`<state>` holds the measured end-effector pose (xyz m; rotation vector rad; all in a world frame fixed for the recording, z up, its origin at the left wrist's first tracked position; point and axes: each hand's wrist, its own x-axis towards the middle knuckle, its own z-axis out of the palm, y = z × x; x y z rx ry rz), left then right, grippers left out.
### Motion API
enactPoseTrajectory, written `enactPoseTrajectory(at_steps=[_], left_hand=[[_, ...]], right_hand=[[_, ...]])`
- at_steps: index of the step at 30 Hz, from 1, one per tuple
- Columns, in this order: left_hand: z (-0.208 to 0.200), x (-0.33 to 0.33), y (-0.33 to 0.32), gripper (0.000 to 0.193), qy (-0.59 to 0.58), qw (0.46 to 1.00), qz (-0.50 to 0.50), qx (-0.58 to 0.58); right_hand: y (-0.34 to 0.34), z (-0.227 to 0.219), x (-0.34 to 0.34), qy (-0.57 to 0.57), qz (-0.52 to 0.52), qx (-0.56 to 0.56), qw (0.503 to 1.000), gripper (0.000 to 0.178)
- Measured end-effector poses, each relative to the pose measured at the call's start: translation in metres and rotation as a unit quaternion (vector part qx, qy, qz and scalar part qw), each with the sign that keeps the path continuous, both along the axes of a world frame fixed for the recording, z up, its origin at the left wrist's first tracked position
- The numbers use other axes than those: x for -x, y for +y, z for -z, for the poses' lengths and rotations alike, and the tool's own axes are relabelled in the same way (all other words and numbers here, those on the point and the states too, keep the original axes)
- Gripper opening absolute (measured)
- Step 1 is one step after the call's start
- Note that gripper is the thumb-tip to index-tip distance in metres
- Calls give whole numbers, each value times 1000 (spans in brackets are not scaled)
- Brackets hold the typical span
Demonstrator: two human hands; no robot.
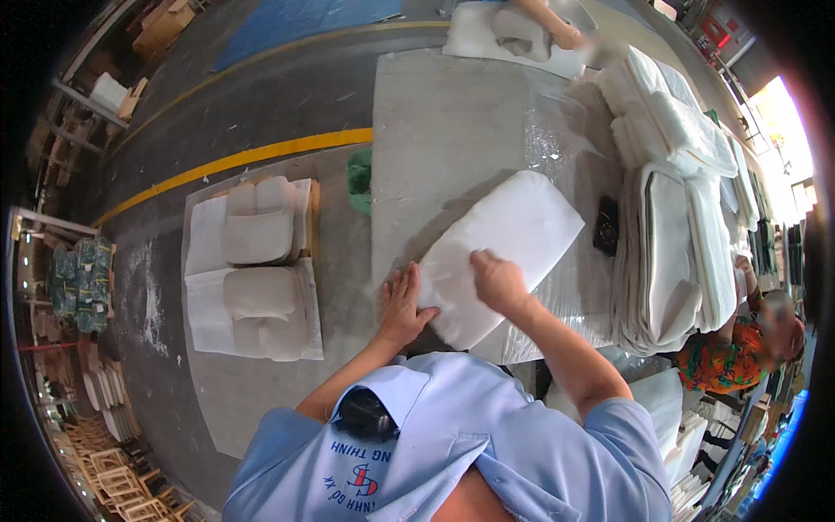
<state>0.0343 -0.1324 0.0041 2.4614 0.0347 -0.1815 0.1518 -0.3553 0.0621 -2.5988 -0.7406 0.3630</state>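
A white, padded piece like a seat cushion (513, 235) lies aslant on the grey worktable (435, 104), one end rounded. My left hand (403, 306) is open with its fingers spread, resting at the cushion's left edge. Over the middle of the cushion is my right hand (498, 281), its fingers curled closed. Whatever it pinches, if anything, is hidden under the fingers. Clear plastic sheeting (565, 296) lies under the right part of the cushion.
Tall stacks of white padded sheets (661, 261) stand right, beside a small black object (606, 226). Grey cushions (259, 235) lie on a low board at left. A person's hand (567, 36) works at the far end. Another person (731, 352) is at right.
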Motion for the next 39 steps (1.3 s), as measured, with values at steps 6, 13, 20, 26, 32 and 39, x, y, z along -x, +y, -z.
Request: enactPoseTrajectory(at_steps=[6, 13, 20, 26, 32, 39], left_hand=[[-2, -3, -1, 111, 7, 1000, -1, -11], [-6, -2, -3, 113, 20, 1000, 1, -6], [5, -7, 0, 115, 1, 1000, 8, -15], [3, -8, -7, 117, -4, 1000, 18, -11], [-5, -6, 1, 117, 1, 999, 13, -43], [-18, -14, -5, 109, -27, 994, 65, -82]], right_hand=[[33, 18, 36, -7, -120, -21, 993, 27], [-29, -9, -26, -66, 69, 9, 995, 21], [17, 15, 44, -42, -142, -7, 989, 26], [-31, 31, -14, -111, 131, -26, 985, 19], [-27, -8, -30, -57, 103, -45, 992, 24], [-11, 9, -38, -6, 167, -83, 982, 25]])
